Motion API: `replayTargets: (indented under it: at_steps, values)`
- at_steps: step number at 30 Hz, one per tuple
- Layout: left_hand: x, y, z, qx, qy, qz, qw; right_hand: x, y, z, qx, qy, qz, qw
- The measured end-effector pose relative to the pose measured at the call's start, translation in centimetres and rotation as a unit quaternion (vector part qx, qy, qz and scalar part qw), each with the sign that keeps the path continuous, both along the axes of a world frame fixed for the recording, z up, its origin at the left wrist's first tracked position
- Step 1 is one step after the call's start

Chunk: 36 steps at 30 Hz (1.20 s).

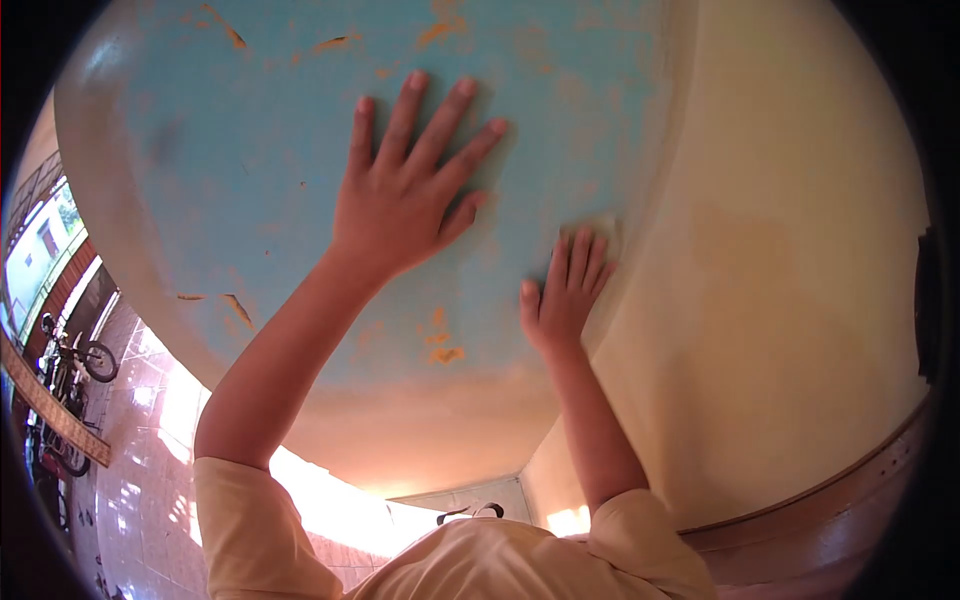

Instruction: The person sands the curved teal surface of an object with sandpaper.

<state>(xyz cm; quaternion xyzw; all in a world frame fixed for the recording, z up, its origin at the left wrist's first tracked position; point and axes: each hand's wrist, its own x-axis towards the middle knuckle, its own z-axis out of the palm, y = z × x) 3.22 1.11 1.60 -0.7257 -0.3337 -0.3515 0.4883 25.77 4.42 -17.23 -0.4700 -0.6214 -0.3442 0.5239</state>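
A blue-painted wall [250, 200] with worn, orange-brown peeling patches fills the upper middle of the view. My left hand [400, 190] lies against it with all fingers spread and nothing in the hand. Lower and to the right, near the corner with a cream wall [780, 220], my right hand [568, 295] presses flat on the blue surface. Under its fingers a small greyish sheet that looks like sandpaper [608, 226] sticks out past the fingertips, and most of it is hidden by the hand. The right thumb stands away from the fingers.
At the far left, a motorcycle [68, 385] stands on a sunlit tiled floor [140, 480]. A brown wooden bar [55, 405] crosses in front of it. A long brown wooden surface [820, 510] runs along the lower right, and a dark object [927, 305] shows at the right edge.
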Motion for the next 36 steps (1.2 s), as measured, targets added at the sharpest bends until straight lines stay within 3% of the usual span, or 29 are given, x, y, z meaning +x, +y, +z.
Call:
replayTargets:
  at_steps: [3, 5, 8, 12, 18, 20, 21, 25, 27, 30, 33, 36]
  values:
    - [0.6, 0.0, -2.3, -0.036, 0.033, -0.007, 0.999, 1.4, -0.3, -8.7, -0.029, 0.012, 0.003, 0.999]
    - [0.7, -0.3, -2.5, -0.043, 0.044, -0.016, 0.998, 1.8, -0.2, -8.6, -0.038, 0.007, 0.003, 0.999]
    - [0.7, -0.4, 0.1, -0.035, 0.052, -0.018, 0.998, 2.0, -0.7, -3.1, -0.040, 0.009, 0.031, 0.999]
    - [0.7, 0.6, 6.4, 0.036, 0.035, -0.006, 0.999, 2.7, 0.1, 9.1, -0.007, -0.007, 0.004, 1.000]
    - [2.4, 2.0, 13.4, 0.061, 0.053, 0.012, 0.997, 3.5, 3.0, 30.2, 0.199, -0.045, -0.042, 0.978]
    - [2.7, 2.9, 15.2, 0.135, 0.040, 0.026, 0.990, 3.1, 1.7, 35.0, 0.137, -0.019, -0.076, 0.987]
    - [2.8, 3.1, 16.0, 0.137, 0.039, 0.028, 0.989, 2.9, 1.1, 36.5, 0.074, 0.001, -0.109, 0.991]
    - [1.5, 2.7, 19.6, 0.148, 0.020, 0.084, 0.985, 2.0, 0.4, 37.1, 0.055, 0.010, -0.064, 0.996]
    - [-0.6, 1.5, 21.3, 0.135, -0.005, 0.126, 0.983, 1.7, -0.3, 36.3, 0.042, -0.082, -0.034, 0.995]
    - [-3.5, -1.3, 22.5, 0.085, -0.082, 0.157, 0.980, 0.8, -0.9, 36.3, 0.021, -0.115, -0.041, 0.992]
    - [-5.8, -0.7, 23.7, 0.080, -0.118, 0.165, 0.976, 2.0, 0.3, 39.8, 0.039, -0.092, -0.090, 0.991]
    - [-5.2, -0.2, 22.3, 0.102, -0.133, 0.148, 0.975, 3.3, 0.7, 43.6, 0.075, -0.031, -0.068, 0.994]
